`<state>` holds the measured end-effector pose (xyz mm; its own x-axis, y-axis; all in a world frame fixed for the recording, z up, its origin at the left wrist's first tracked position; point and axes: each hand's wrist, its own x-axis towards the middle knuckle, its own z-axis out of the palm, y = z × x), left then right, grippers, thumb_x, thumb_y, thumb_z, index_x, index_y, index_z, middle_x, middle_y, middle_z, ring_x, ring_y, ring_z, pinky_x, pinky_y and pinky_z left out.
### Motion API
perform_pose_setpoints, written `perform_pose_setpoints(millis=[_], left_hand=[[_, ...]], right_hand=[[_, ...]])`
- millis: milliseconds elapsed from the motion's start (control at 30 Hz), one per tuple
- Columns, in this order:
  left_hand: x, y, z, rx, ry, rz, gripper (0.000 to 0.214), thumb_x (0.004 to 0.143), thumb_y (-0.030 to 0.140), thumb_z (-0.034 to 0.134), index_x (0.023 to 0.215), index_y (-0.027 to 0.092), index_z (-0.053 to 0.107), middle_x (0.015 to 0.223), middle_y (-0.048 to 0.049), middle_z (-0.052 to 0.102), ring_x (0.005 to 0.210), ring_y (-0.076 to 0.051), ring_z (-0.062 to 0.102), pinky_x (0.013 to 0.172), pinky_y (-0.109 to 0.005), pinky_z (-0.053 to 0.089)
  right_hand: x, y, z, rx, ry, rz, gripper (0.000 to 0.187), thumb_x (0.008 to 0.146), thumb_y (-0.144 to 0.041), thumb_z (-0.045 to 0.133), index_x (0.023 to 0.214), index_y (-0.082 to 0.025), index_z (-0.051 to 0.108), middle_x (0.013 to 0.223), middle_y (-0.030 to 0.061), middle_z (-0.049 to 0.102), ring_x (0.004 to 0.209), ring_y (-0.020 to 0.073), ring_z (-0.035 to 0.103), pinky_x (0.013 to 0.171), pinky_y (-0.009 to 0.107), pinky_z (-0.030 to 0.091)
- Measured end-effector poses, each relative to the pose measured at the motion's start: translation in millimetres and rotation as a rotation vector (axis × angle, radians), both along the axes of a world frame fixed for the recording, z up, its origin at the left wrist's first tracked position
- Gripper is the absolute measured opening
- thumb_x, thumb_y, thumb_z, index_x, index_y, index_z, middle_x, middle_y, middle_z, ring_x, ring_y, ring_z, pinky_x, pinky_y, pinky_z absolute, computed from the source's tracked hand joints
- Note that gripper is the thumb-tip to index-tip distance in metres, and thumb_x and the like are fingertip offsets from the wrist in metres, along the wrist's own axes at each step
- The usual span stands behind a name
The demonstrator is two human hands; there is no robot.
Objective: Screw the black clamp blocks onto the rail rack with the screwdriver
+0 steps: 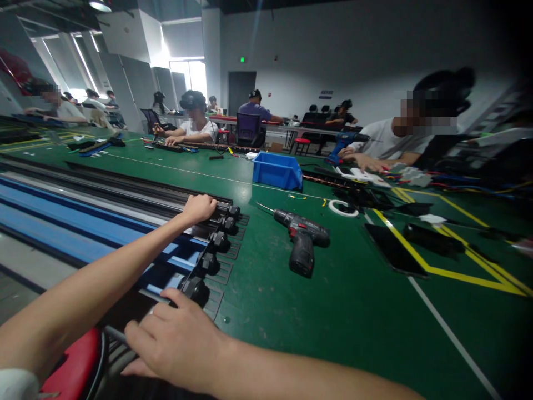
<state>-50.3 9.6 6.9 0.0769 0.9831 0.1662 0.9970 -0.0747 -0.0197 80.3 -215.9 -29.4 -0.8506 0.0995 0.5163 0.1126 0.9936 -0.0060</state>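
Note:
My left hand (199, 208) reaches forward and is closed over the far end of a long black rail assembly (125, 191), beside a row of black rollers (216, 239) at its end. My right hand (175, 339) lies near the front edge, fingers curled over a rail end next to the nearest black roller (194, 289). Blue rails (62, 222) run alongside to the left. A cordless drill (302, 239) lies on the green table (333, 311) to the right of both hands, untouched.
A blue bin (277, 169) stands behind the drill, with a white tape roll (342, 208) to its right. Black flat panels (393, 250) lie inside yellow floor-style lines at right. A person on the right and several others at far tables work. A red object (73, 366) sits at lower left.

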Motion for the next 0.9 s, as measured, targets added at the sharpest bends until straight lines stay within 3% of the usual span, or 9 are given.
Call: perform_pose_setpoints(millis=[500,900], left_hand=[[-0.5,2.9,-1.5,-0.001,0.02,-0.008,0.05,0.094,0.034,0.027,0.087,0.015,0.072,0.1,-0.019,0.073,0.097,-0.032,0.067,0.083,-0.039,0.043],[-1.4,4.0,-3.1,0.001,0.007,-0.002,0.049,0.094,0.034,0.028,0.087,0.015,0.073,0.099,-0.0196,0.073,0.098,-0.033,0.067,0.083,-0.039,0.043]], right_hand=[[-5.4,7.0,2.8,0.006,0.005,0.058,0.049,0.101,-0.058,0.035,0.097,-0.015,0.06,0.087,0.0034,0.068,0.086,0.018,0.061,0.108,0.041,0.031],[2.4,1.9,2.8,-0.039,0.021,0.024,0.043,0.103,-0.05,0.035,0.116,-0.014,0.057,0.089,0.0023,0.068,0.088,0.0179,0.06,0.113,0.041,0.025]])
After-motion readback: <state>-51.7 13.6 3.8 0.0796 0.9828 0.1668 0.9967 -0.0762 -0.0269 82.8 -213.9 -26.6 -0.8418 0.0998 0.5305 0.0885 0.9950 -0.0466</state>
